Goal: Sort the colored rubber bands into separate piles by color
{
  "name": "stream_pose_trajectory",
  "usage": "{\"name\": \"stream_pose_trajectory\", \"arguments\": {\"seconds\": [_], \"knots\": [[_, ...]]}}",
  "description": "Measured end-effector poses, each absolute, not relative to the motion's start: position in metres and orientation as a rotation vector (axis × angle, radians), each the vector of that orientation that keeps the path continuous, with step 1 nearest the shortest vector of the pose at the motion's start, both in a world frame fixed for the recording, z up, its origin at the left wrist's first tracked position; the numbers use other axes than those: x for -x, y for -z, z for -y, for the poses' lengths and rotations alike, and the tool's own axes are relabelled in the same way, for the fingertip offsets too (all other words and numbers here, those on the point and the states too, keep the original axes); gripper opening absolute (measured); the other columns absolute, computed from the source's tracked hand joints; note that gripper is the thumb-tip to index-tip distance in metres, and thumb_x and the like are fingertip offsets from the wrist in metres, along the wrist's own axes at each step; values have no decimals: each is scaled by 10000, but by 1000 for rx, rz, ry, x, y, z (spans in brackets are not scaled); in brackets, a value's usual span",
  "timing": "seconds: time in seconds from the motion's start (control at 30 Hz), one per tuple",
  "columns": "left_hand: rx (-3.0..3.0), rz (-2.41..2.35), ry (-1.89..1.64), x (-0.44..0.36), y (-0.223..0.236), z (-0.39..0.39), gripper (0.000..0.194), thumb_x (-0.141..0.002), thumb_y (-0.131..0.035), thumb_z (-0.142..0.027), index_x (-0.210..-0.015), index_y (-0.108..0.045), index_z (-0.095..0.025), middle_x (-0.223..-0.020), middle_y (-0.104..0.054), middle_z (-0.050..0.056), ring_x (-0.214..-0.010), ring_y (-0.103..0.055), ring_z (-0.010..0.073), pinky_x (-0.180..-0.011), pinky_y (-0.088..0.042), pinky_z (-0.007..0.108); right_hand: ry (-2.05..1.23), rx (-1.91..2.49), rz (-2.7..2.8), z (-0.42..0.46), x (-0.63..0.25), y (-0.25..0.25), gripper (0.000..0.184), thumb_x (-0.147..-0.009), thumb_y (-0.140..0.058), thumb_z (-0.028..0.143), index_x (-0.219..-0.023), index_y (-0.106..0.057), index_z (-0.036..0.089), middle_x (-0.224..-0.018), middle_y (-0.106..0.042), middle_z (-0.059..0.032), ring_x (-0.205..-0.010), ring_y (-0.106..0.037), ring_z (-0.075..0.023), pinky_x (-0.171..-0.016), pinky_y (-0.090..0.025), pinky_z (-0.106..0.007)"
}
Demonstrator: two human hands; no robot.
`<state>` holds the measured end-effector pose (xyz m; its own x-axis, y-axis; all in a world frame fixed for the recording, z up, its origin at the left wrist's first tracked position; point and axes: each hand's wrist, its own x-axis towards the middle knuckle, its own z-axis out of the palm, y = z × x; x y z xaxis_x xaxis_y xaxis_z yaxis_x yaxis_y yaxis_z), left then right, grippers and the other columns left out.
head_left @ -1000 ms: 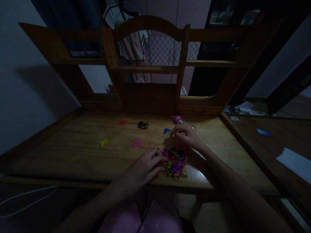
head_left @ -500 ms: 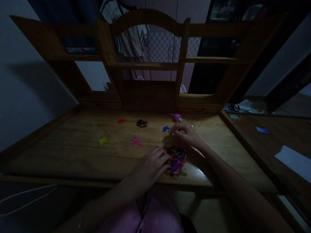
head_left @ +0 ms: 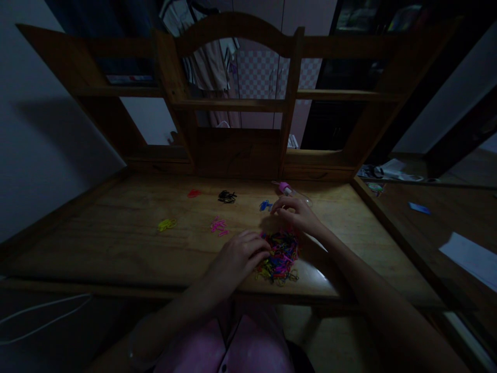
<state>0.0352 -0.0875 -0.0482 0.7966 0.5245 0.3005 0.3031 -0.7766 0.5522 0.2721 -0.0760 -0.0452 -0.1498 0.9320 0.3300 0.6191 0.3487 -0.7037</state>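
A mixed heap of small coloured rubber bands (head_left: 283,256) lies on the wooden desk. At its left edge is my left hand (head_left: 243,254), fingers bent and drawn together, with a bit of yellow by the fingertips. My right hand (head_left: 297,213) hovers just above the heap's far side, thumb and fingers pinched beside a small group of blue rubber bands (head_left: 265,205); anything in the pinch is too small to make out. Separate groups lie farther left: pink bands (head_left: 218,226), black bands (head_left: 227,197), red bands (head_left: 193,193) and yellow bands (head_left: 166,225).
Behind my right hand lies a clear bottle with a pink cap (head_left: 284,187). A wooden shelf unit (head_left: 233,106) rises along the desk's back. On the right, a lower brown surface holds a blue card (head_left: 419,208) and white paper (head_left: 469,259).
My left hand has drawn back slightly to the left, uncovering more of the heap's left side and yellow bands there. My right hand has hardly moved.
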Motion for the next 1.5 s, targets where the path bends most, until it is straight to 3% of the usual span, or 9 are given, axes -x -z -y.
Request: {"name": "stream_pose_trajectory", "arguments": {"seconds": [0.47, 1.07, 1.27, 1.5], "knots": [[-1992, -834, -640, -31, 36, 85, 130, -831, -660, -315, -896, -749, -246, -920, -735, -29, -871, -664, 147, -814, -477, 223, -522, 1300, 1871, 73, -274, 49, 196, -838, -509, 148, -844, -704, 163, -876, -686, -52, -835, -610, -187, -740, -445, -316], [-1985, -868, -649, -25, 34, 79, 228, -821, -638, -401, -904, -747, -218, -917, -732, 28, -840, -659, 171, -790, -506, 267, -509, 1325, 1900, 73, -273, 51, 192, -839, -512, 176, -861, -703, 179, -879, -678, -56, -838, -602, -199, -755, -458, -343], [-2272, -1192, -880, 23, 40, -2, 260, -848, -567, -403, -910, -703, -191, -881, -703, 37, -804, -635, 180, -754, -485, 287, -512, 1337, 1874, 74, -271, 49, 184, -820, -522, 171, -821, -707, 169, -864, -687, -52, -833, -605, -194, -756, -448, -328], [-2387, -1517, -691, 86, 48, -126, 285, -812, -597, -399, -916, -713, -160, -869, -712, 55, -801, -629, 191, -708, -447, 274, -484, 1329, 1873, 75, -270, 48, 196, -812, -518, 165, -833, -713, 171, -851, -682, -50, -821, -599, -191, -754, -447, -321]]}}
